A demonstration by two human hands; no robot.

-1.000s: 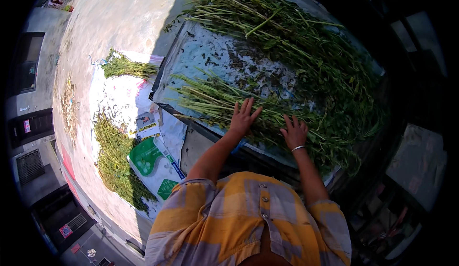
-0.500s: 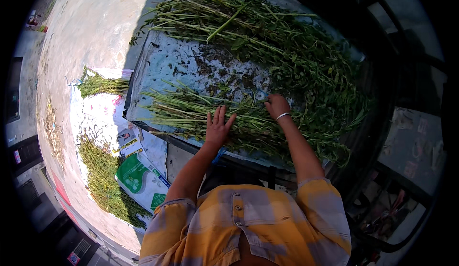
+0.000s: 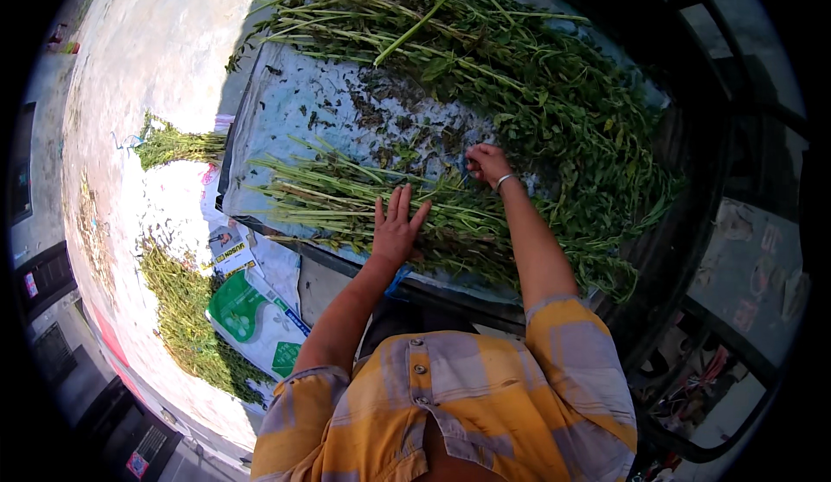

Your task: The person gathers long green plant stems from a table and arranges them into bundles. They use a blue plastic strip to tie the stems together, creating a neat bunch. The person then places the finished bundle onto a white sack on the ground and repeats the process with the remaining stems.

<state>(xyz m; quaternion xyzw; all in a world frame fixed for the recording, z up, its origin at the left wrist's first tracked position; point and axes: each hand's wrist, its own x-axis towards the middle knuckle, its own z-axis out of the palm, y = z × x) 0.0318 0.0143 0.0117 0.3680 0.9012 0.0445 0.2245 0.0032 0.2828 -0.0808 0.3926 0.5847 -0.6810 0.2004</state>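
Observation:
My left hand (image 3: 398,229) lies flat with fingers spread on the near bundle of green leafy stalks (image 3: 325,194), pressing its top. At the bundle's far side, my right hand (image 3: 486,161), with a silvery bangle on the wrist, has its fingers pinched together on a thin blue string (image 3: 464,167). Only a short bit of the string shows there. Another blue piece (image 3: 397,281) hangs at the near edge below my left wrist; whether the two join under the stalks is hidden. A larger heap of leafy stalks (image 3: 415,40) lies across the far side.
The stalks rest on a pale sheet (image 3: 294,92) strewn with loose leaves, over a dark-edged raised bed. On the ground at left are more cut plants (image 3: 177,309), a small bundle (image 3: 177,147) and a green-and-white sack (image 3: 251,322). Dark metal framing (image 3: 718,326) stands at right.
My right hand has risen and shifted slightly left and away from me, drawing at the blue string. My left hand stays on the bundle.

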